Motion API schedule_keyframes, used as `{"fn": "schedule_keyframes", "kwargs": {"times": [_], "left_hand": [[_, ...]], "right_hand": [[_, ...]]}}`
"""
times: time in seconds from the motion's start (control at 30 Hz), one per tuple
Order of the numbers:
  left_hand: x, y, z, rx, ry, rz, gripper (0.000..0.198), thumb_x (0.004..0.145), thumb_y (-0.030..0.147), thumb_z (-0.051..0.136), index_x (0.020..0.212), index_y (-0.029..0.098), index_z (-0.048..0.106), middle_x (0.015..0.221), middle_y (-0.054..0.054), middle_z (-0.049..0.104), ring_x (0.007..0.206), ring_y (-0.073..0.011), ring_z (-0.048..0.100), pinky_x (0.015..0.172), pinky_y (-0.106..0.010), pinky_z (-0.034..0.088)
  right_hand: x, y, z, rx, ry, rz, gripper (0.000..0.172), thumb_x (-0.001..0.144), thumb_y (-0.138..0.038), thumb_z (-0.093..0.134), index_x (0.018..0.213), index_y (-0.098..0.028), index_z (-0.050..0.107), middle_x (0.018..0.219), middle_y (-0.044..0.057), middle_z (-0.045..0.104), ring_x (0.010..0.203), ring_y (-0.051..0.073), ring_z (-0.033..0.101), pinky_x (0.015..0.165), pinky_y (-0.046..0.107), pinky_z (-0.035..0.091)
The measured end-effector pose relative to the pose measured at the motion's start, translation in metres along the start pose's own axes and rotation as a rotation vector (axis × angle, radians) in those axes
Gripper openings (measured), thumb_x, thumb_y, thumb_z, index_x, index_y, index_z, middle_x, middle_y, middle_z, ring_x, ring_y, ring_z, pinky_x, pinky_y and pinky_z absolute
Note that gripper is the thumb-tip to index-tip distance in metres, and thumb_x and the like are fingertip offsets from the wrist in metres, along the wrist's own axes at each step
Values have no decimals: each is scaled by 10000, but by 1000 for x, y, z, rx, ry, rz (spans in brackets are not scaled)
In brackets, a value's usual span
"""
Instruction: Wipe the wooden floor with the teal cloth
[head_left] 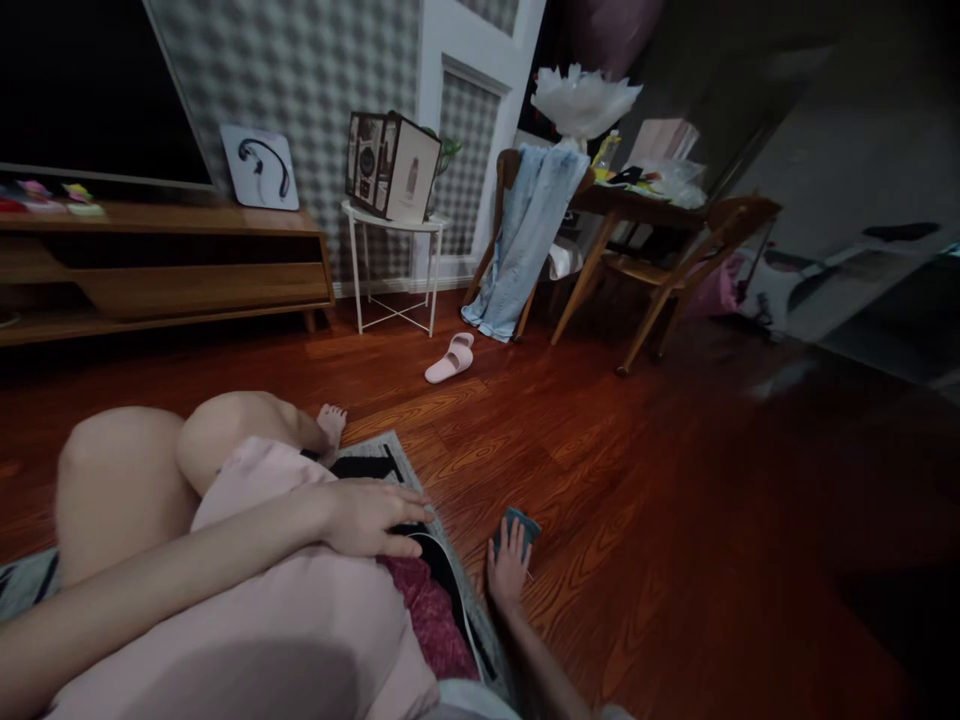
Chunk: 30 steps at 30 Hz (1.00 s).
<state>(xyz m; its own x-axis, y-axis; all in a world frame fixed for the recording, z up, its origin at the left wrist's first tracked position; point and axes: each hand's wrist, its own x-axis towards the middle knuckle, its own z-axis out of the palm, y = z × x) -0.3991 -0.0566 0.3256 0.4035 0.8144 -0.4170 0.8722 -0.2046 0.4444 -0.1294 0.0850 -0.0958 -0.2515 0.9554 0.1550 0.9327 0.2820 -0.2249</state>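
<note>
My left hand (367,515) lies across a pale pink pillow (300,620) on my lap, its fingers stretched out past the pillow's edge. Under those fingertips are the edge of a grey and black rug (397,450) and a dark red velvety cloth (431,615). Down on the wooden floor to the right, my right hand (510,565) rests with spread fingers on top of a small dark teal item (521,525); its kind cannot be made out. A thin white cord (459,590) runs along the rug beside the red cloth.
A pink slipper (450,360) sits on the floor ahead. Beyond it are a white side table (396,225) bearing a printed box (394,165), a wooden TV stand (172,290), and a chair draped with blue cloth (532,220) by a dining table (607,205).
</note>
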Motion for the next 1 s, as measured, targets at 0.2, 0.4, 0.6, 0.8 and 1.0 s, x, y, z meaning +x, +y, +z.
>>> {"fn": "schedule_keyframes", "kwargs": {"times": [0.2, 0.4, 0.6, 0.8, 1.0], "left_hand": [[0, -1, 0, -1, 20, 20, 526, 983, 517, 489, 1446, 271, 525, 1561, -75, 404, 1381, -292, 453, 1123, -382, 350], [0, -1, 0, 12, -2, 8, 550, 989, 533, 465, 1471, 270, 494, 1571, -74, 389, 1400, -286, 426, 1134, -380, 334], [1, 1, 0, 0, -13, -20, 553, 984, 512, 483, 1472, 251, 496, 1574, -106, 375, 1387, -328, 438, 1133, -455, 333], [2, 1, 1, 9, -17, -21, 554, 985, 516, 481, 1479, 267, 485, 1576, -84, 377, 1393, -307, 434, 1150, -416, 314], [0, 1, 0, -2, -26, -33, 566, 981, 525, 474, 1479, 258, 483, 1585, -86, 357, 1419, -301, 396, 1153, -422, 303]], "right_hand": [[-7, -41, 8, 46, -61, -300, 568, 996, -428, 271, 1528, -254, 369, 1632, 57, 278, 1520, 209, 140, 1212, 469, 139], [41, -5, -9, 9, -57, -128, 597, 991, -410, 210, 1515, -191, 394, 1626, 90, 285, 1509, 211, 187, 1210, 455, 140], [35, 6, -4, -21, 4, 46, 644, 978, -428, 178, 1532, -149, 352, 1645, 124, 211, 1521, 243, 121, 1197, 520, 129], [7, -30, 9, 15, -12, -174, 610, 993, -448, 214, 1536, -207, 351, 1644, 86, 233, 1521, 225, 120, 1204, 498, 128], [37, -9, -9, 16, -43, -150, 604, 993, -431, 197, 1540, -220, 342, 1629, 69, 281, 1514, 203, 157, 1204, 454, 149]]}}
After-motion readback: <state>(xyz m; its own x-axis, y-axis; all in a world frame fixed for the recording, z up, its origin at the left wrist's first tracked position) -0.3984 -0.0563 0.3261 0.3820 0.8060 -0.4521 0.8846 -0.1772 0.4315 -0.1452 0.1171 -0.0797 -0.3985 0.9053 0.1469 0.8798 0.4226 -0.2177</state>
